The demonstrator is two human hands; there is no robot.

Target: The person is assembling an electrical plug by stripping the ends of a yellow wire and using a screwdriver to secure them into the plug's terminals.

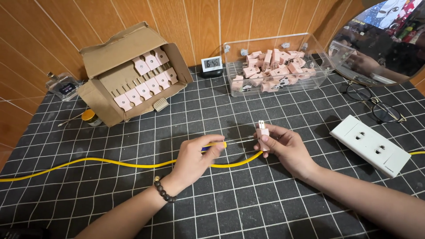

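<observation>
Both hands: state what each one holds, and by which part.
Left hand pinches the yellow-handled screwdriver by its handle. Right hand grips the pink plug by its body, prongs up.

**Camera Setup**

Single head-mounted view. It looks steeply down and forward across the mat (265, 208) toward the wood wall (199, 22), at close, arm's-length range. Both forearms enter from the bottom edge. No second view overlaps.

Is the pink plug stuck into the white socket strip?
No, the right hand holds the pink plug up, apart from the white socket strip lying on the mat.
</observation>
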